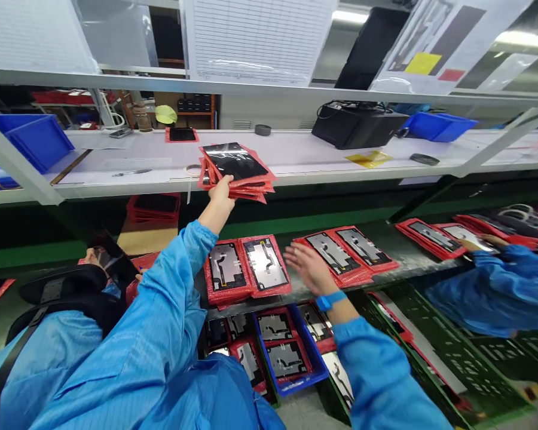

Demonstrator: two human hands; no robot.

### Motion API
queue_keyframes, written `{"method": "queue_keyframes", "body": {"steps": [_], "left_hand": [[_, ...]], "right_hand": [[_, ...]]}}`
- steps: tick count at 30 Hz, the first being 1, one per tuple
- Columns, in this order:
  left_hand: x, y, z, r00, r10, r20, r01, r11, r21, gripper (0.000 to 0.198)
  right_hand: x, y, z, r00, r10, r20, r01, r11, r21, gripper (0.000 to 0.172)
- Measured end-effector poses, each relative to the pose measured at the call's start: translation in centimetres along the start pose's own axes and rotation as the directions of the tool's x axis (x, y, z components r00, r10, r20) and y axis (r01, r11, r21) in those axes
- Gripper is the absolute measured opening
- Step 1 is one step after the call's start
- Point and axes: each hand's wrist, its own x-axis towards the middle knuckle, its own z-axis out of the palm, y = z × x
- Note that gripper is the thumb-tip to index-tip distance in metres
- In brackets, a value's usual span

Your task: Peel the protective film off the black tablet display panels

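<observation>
My left hand (221, 202) is closed on the near corner of a stack of black glass panels (235, 161) layered with red bubble-wrap sheets. The thumb lies over the edge, and the stack overhangs the front of the white shelf. My right hand (311, 269), fingers stretched and holding nothing, hovers above the dark bench. On its left lie two side-by-side piles with a silver-backed panel (265, 263) and a darker-framed panel (226, 266) on red wrap. To its right are more silver panels (334, 252) on red bubble wrap.
Below the bench, a blue bin (293, 385) and green crates (475, 358) hold panels. A co-worker's blue sleeves (479, 286) reach in at right; another person (58, 334) sits close at left. On the white shelf (296, 155) stand a black device (363, 125) and blue bins (439, 125).
</observation>
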Motion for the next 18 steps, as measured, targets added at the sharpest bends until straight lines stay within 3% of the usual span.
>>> {"method": "queue_keyframes", "body": {"steps": [4,9,11,13,16,18], "left_hand": [[-4.0,-0.4,-2.8,0.999,-0.038,-0.026,0.035,0.993,-0.111,0.030],[-5.6,-1.1,-5.3,0.998,-0.059,-0.034,0.052,0.982,-0.181,0.043],[-5.5,-1.3,-6.1,0.998,-0.058,-0.027,0.052,0.981,-0.189,0.044],[-5.5,-1.1,-7.0,0.999,-0.047,0.011,0.048,0.979,-0.198,0.045],[-5.2,0.4,-9.1,0.992,-0.034,0.124,0.060,0.974,-0.216,0.044],[-4.6,1.9,-10.7,0.984,-0.026,0.178,0.067,0.972,-0.226,0.056]], "right_hand": [[8.1,-6.7,8.3,0.991,0.078,0.112,-0.096,0.981,0.170,0.060],[13.2,-10.9,15.4,0.929,-0.026,0.370,-0.089,0.953,0.288,0.052],[14.0,-11.5,17.2,0.928,-0.016,0.372,-0.088,0.961,0.262,0.035],[14.3,-11.4,18.2,0.938,0.004,0.347,-0.088,0.970,0.227,0.029],[14.3,-10.4,19.0,0.940,-0.020,0.340,-0.072,0.964,0.257,0.041],[14.0,-9.4,19.0,0.938,-0.042,0.343,-0.062,0.956,0.286,0.048]]}}
